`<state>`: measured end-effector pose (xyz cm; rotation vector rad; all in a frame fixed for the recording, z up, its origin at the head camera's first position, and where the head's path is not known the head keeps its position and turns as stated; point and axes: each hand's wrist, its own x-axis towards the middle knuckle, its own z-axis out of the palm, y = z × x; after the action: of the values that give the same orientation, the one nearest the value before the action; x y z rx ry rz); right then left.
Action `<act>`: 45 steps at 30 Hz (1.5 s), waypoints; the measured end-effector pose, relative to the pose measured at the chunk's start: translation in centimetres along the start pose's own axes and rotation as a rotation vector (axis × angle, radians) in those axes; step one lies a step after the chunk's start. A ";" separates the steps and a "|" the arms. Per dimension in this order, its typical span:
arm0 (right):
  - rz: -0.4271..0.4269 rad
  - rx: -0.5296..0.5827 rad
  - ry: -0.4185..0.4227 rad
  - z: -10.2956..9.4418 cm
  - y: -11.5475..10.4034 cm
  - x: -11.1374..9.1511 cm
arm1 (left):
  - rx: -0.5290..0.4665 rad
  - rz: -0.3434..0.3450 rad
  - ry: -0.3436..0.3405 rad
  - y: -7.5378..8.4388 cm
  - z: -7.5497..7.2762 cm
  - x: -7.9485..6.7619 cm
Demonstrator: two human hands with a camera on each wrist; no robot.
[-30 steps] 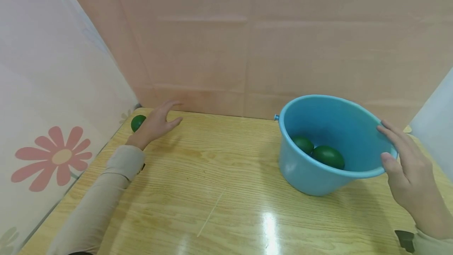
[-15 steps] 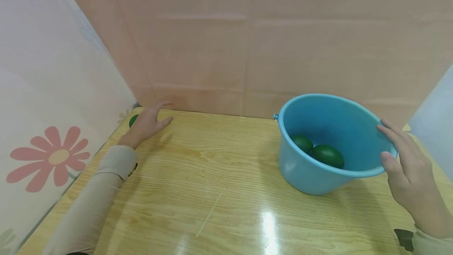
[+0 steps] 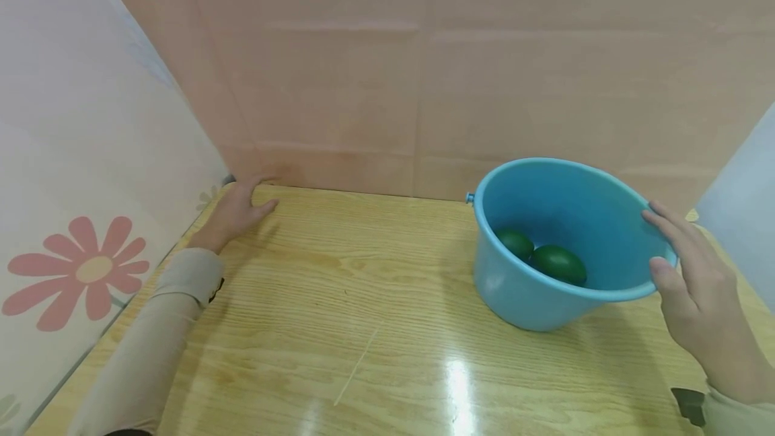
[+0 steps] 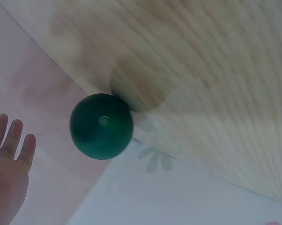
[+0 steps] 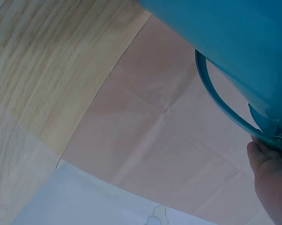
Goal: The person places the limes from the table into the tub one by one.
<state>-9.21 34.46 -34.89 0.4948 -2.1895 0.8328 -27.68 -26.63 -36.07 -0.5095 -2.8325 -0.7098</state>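
A light-blue plastic bucket (image 3: 533,301) stands tilted on the right half of the table. Inside it lie two dark green, smooth oval fruits, one (image 3: 558,264) nearer the front and another (image 3: 514,243) partly behind the rim. My right hand (image 3: 705,288) grips the bucket's right rim; in the right wrist view its fingers are by the rim and handle (image 5: 220,105). At the table's far left corner my left hand (image 3: 233,214) reaches out, thumb and fingers spread, holding nothing. A round-looking green fruit (image 4: 101,126) shows close to that hand in the left wrist view; the head view hides it.
The wood-grain table (image 3: 290,328) meets a beige-pink covered wall (image 3: 339,86) at the back. A white panel with a red flower print (image 3: 93,271) borders the left side, and a pale panel (image 3: 741,180) the right.
My left hand has moved left along the back of the table, covering the green fruit that showed beside it in the head view. My right hand still holds the bucket.
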 end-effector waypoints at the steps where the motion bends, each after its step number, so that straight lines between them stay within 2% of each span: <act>1: -0.005 0.002 0.005 0.0 0.1 0.0 | -0.002 -0.008 -0.001 -0.2 0.0 0.0; 8: -0.021 0.000 0.022 0.0 0.2 0.0 | 0.016 -0.045 -0.009 -1.0 -0.3 -0.2; 17: -0.042 0.001 0.030 0.0 0.1 0.0 | -0.045 -0.115 -0.046 -2.4 -0.5 -1.0; 28: -0.058 0.003 0.033 -0.2 0.0 -0.1 | 0.011 -0.169 -0.044 -3.4 -1.0 -1.5; 33: -0.064 0.005 0.034 -0.2 0.0 0.0 | 0.007 -0.189 -0.041 -4.2 -0.9 -1.9; 40: -0.051 0.014 0.029 -0.2 -0.1 -0.2 | 0.039 -0.259 -0.085 -4.9 -0.7 -2.2; 45: -0.059 0.012 0.033 -0.1 0.0 -0.1 | 0.059 -0.273 -0.108 -5.1 -0.8 -2.3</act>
<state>-9.08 34.53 -34.96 0.5448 -2.1311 0.8170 -27.41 -31.89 -38.12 -0.1556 -3.0493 -0.6577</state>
